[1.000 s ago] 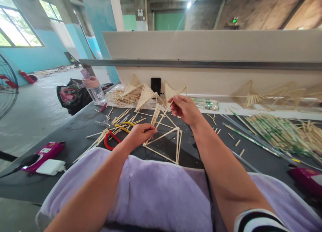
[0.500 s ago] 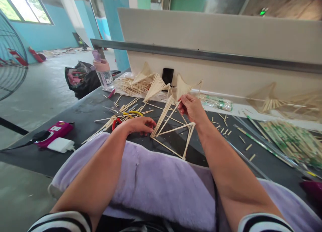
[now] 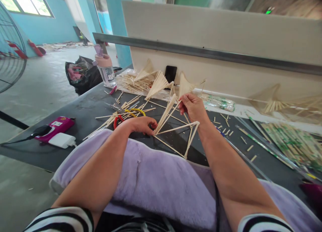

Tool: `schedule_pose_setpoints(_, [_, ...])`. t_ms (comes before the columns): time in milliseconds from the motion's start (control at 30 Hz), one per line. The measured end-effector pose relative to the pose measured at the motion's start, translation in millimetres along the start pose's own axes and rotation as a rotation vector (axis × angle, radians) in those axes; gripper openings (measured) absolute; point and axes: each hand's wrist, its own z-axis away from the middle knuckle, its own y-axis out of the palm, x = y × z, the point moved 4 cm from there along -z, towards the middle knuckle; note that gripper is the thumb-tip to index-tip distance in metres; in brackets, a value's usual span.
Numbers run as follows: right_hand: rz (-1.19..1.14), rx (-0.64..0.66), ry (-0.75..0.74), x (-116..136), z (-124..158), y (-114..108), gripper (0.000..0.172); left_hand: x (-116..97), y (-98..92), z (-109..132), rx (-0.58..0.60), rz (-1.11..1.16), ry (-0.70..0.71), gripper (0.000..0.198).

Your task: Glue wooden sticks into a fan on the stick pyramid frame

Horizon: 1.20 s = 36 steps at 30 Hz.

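Observation:
A frame of thin wooden sticks (image 3: pixel 173 128) stands on the dark table in front of me, with a fan of sticks rising along its left side. My left hand (image 3: pixel 144 125) has its fingers drawn together at the frame's lower left corner, where the stick ends meet. Up near the top of the fan, my right hand (image 3: pixel 192 106) pinches the upper end of a stick (image 3: pixel 169 116) that slants down to that same corner. Beyond the left hand lie loose sticks (image 3: pixel 105 125) and scissors with red and yellow handles (image 3: pixel 134 112).
Finished-looking stick fans (image 3: pixel 158 84) and a black phone (image 3: pixel 170 72) stand along the back board. A bottle (image 3: pixel 105 69) is at back left, a magenta power strip (image 3: pixel 58 128) at left. Wrapped sticks (image 3: pixel 286 138) lie right. A purple cloth (image 3: pixel 161 188) covers the near edge.
My left hand has moved slightly right and its fingers have closed in at the frame's lower corner. My right hand keeps its pinch on the stick. The view has shifted a little.

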Motion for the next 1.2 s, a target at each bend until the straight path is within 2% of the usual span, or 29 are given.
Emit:
schedule_pose_setpoints(233, [0.006, -0.028, 0.009, -8, -2, -4, 0.031, -10, -1.1, -2, -0.044, -0.274, 0.088, 0.020])
schedule_pose_setpoints(367, [0.075, -0.053, -0.010, -12, -4, -8, 0.032, -12, -0.4, -3, -0.044, -0.293, 0.109, 0.016])
schedule_pose_setpoints(533, [0.317, -0.165, -0.118, -7, -5, -17, 0.028, -16, -0.3, -1, -0.044, -0.298, 0.128, 0.012])
schedule_pose_setpoints(600, [0.356, -0.171, -0.140, -5, -5, -18, 0.025, -18, -0.2, 0, -0.040, -0.314, 0.124, 0.011])
schedule_pose_setpoints(767, [0.145, -0.086, -0.022, -13, -7, -13, 0.024, -19, 0.7, 0, -0.027, -0.368, 0.104, 0.013])
schedule_pose_setpoints(900, [0.052, -0.106, 0.040, -17, -7, -13, 0.027, -18, 1.1, -2, -0.019, -0.370, 0.124, 0.015])
schedule_pose_setpoints(1200, [0.163, -0.101, -0.055, -26, -8, -19, 0.031, -17, 1.1, -4, 0.000, -0.399, 0.130, 0.021])
